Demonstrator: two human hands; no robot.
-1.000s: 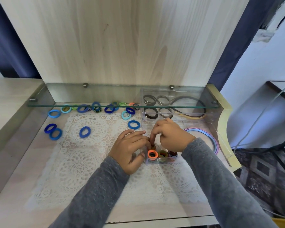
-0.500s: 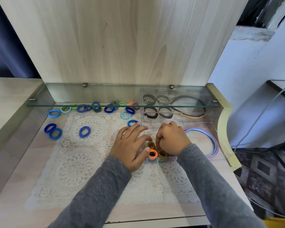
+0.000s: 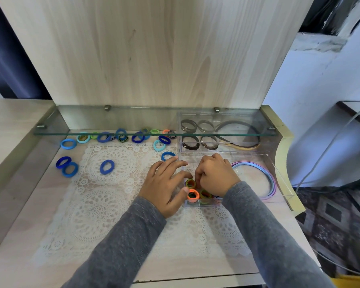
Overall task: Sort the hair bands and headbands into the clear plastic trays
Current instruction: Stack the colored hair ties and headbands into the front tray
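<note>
Small clear compartment tray sits near the right front of the lace doily on the tabletop. It holds an orange hair band at its front left, an olive-green band just beside that, and a second green band behind the orange one.

Left hand: fingers spread and relaxed, lying against the tray's left wall, thumb tip touching the orange hair band.

Right hand: fingers curled, tips pointing down into the tray just beside the second green band. Whether they grip it cannot be told.

Large clear tray stands toward the right edge and contains pastel headbands. Rear clear tray stands at the back right under the glass shelf and holds brown bands and a dark headband.

Unsorted items: a row of blue and green hair bands along the back edge, 2 dark blue bands touching each other near the left edge, 1 blue band on the doily, and 1 blue band just behind the left hand.
</note>
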